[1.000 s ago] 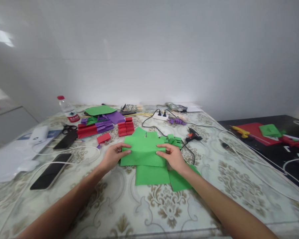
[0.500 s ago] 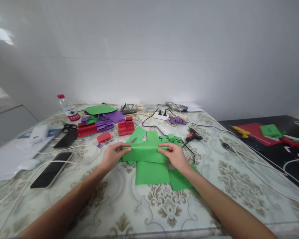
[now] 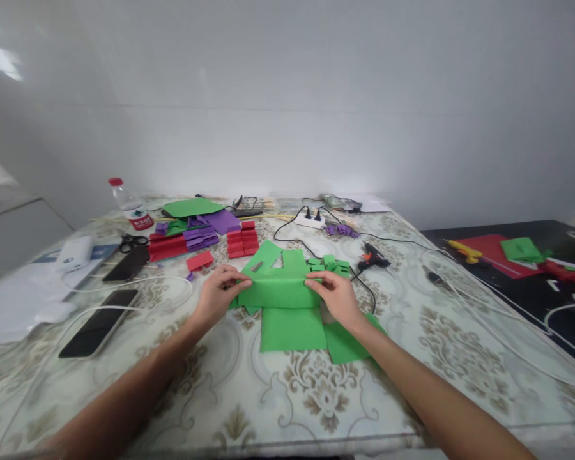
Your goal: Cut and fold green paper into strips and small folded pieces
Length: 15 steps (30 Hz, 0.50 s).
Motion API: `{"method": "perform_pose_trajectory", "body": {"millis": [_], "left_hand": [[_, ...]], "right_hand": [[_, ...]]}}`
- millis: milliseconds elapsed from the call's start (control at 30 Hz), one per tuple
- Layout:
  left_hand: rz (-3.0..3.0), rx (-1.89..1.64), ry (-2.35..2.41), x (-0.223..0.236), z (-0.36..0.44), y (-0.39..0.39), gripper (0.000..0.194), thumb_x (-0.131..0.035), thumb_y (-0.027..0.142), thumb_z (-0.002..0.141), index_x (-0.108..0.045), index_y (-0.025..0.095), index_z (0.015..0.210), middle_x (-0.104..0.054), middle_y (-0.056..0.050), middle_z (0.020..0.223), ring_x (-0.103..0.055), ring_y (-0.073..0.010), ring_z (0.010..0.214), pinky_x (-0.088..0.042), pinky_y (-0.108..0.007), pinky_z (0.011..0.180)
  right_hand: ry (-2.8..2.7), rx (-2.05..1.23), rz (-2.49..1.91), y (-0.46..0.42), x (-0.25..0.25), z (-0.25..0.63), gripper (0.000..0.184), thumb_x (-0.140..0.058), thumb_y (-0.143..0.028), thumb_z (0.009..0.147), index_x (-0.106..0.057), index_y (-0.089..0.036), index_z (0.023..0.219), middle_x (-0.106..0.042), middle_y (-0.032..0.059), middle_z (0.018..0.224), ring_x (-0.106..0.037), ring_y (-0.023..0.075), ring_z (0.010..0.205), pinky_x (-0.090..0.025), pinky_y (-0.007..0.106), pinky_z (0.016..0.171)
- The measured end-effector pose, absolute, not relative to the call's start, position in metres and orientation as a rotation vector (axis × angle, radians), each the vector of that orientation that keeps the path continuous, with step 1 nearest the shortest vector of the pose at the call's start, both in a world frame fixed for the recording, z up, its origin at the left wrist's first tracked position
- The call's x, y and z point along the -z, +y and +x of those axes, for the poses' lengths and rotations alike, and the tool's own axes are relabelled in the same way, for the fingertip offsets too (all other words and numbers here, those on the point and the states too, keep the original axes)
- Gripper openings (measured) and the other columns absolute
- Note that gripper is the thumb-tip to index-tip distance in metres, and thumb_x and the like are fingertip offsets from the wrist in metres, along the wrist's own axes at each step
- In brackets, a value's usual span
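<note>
A folded green felt sheet (image 3: 278, 292) is stretched between my two hands, its fold along the upper edge. My left hand (image 3: 219, 287) pinches the upper left corner, and my right hand (image 3: 334, 294) pinches the upper right corner between thumb and fingers. Flat under it, toward me, lies another green piece (image 3: 293, 330), with a further green piece (image 3: 347, 342) partly beneath my right forearm. Behind the held sheet more green strips (image 3: 293, 258) stick out, with small cut green bits (image 3: 329, 263) to their right.
A black hot glue gun (image 3: 372, 257) and a white power strip (image 3: 309, 220) stand right of centre with cables. On the left are phones (image 3: 100, 322), scissors (image 3: 133, 243), a bottle (image 3: 137, 214) and red folded pieces (image 3: 242, 240). A yellow tool (image 3: 464, 250) lies far right.
The green sheet's upper edge is now pulled straighter and the fold looks narrower and flatter. Both hands keep their pinch with only slight movement.
</note>
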State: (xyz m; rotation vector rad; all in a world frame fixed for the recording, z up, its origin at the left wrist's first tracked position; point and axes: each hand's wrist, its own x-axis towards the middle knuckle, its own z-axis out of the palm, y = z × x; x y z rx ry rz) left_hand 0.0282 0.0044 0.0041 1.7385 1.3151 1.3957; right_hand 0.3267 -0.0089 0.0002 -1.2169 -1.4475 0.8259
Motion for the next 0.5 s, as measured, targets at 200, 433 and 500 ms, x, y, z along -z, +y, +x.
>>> {"method": "perform_pose_trajectory", "body": {"millis": [200, 433, 500], "left_hand": [[1.730, -1.341, 1.211, -0.0096, 0.0313, 0.0007, 0.028, -0.081, 0.048, 0.076, -0.076, 0.020, 0.079, -0.073, -0.010, 0.108, -0.064, -0.0268, 0.108, -0.047, -0.038, 0.099], [1.528, -1.286, 1.181, -0.0130, 0.0344, -0.0049, 0.039, -0.069, 0.059, 0.085, -0.060, 0.021, 0.088, -0.069, -0.002, 0.085, -0.058, -0.0168, 0.072, -0.044, -0.026, 0.064], [1.464, -1.276, 1.175, -0.0142, 0.0326, -0.0044, 0.040, -0.067, 0.060, 0.085, -0.056, 0.022, 0.089, -0.060, 0.003, 0.073, -0.049, -0.0133, 0.061, -0.038, -0.023, 0.056]], "right_hand": [[-1.463, -0.773, -1.232, -0.0098, 0.0003, 0.3269, 0.039, -0.079, -0.052, 0.079, -0.081, -0.020, 0.100, -0.068, 0.0043, 0.075, -0.055, 0.0192, 0.065, -0.043, 0.030, 0.061], [-1.394, -0.786, -1.182, -0.0099, -0.0036, 0.3259, 0.050, -0.069, -0.067, 0.084, -0.080, -0.022, 0.103, -0.069, 0.0142, 0.119, -0.062, 0.0302, 0.114, -0.054, 0.040, 0.091], [-1.362, -0.849, -1.170, -0.0073, -0.0027, 0.3271, 0.054, -0.067, -0.071, 0.084, -0.079, -0.022, 0.102, -0.072, 0.0135, 0.119, -0.062, 0.0310, 0.117, -0.052, 0.043, 0.097]]}}
